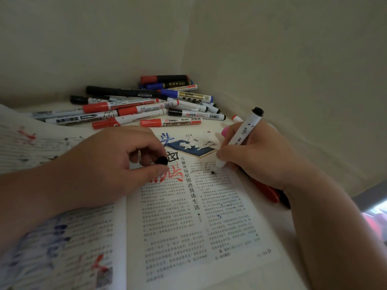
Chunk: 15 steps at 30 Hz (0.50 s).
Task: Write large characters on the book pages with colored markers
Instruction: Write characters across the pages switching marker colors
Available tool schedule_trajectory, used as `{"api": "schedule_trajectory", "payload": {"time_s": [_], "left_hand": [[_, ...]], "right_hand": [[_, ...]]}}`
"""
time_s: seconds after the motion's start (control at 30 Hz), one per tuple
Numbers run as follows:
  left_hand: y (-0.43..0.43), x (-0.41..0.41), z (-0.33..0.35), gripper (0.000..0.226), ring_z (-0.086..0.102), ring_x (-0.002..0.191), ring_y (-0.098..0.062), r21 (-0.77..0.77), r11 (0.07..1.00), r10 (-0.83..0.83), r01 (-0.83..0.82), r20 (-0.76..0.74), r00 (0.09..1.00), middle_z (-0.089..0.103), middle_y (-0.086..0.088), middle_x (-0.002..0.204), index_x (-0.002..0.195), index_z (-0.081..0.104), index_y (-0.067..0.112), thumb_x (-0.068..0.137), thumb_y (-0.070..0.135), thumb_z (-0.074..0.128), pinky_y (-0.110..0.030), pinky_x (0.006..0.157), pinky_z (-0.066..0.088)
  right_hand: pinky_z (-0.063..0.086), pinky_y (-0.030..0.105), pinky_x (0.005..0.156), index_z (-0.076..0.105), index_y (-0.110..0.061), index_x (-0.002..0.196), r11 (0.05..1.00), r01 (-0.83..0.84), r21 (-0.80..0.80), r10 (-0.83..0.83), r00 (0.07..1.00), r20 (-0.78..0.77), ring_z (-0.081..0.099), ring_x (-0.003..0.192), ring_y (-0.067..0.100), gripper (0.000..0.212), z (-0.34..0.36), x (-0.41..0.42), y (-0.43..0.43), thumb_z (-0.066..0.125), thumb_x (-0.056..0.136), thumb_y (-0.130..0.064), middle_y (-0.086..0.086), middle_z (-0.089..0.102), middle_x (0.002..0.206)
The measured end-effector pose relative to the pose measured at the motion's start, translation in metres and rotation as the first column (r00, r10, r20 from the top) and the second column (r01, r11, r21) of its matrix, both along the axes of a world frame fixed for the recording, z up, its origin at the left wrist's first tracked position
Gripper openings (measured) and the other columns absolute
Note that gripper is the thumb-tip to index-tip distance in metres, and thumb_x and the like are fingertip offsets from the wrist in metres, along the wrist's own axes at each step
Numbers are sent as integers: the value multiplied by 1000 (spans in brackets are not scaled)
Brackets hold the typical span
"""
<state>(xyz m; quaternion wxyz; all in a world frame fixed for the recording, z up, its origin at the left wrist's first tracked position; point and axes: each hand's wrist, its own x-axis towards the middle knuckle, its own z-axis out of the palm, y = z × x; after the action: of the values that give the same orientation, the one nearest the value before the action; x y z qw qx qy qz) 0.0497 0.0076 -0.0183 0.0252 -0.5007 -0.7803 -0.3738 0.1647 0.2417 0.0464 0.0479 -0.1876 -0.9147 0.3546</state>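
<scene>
- Evidently the book (188, 227) is held open and flat by the left hand (117, 155), which is laid across the middle fold near the pages' top edge.
- A black cap (161, 160) is pinched between that hand's thumb and curled fingers, probably so the marker can be closed quickly.
- A white marker (243, 135) is gripped in the right hand (255, 155). The fingers are curled round its barrel and its tip is set on the right page, just below the printed picture (194, 146).
- The marker is thus enclosed by the right hand, near the page's top right corner and apart from the left hand.
- Spare markers (146, 107) are heaped at the tabletop's far edge.
</scene>
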Motion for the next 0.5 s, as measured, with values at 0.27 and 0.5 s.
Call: {"api": "schedule_trajectory", "payload": {"time_s": [0.27,0.5], "left_hand": [[2,0,1,25,62,83,-6,-49,999,-13,13,5,1000,63,20,89,93,68,43,77,61,66,-8,67,40],[2,3,7,28,61,91,-3,-98,994,-35,40,56,998,63,22,91,92,71,42,80,66,64,-18,77,45]], "right_hand": [[50,11,52,66,-7,70,983,-52,-177,29,992,-127,70,69,14,18,-4,2,5,76,84,-9,4,72,68],[46,38,62,60,-10,67,774,-255,-580,-95,858,-504,54,63,35,14,-7,-4,7,69,78,-10,22,56,62]]}}
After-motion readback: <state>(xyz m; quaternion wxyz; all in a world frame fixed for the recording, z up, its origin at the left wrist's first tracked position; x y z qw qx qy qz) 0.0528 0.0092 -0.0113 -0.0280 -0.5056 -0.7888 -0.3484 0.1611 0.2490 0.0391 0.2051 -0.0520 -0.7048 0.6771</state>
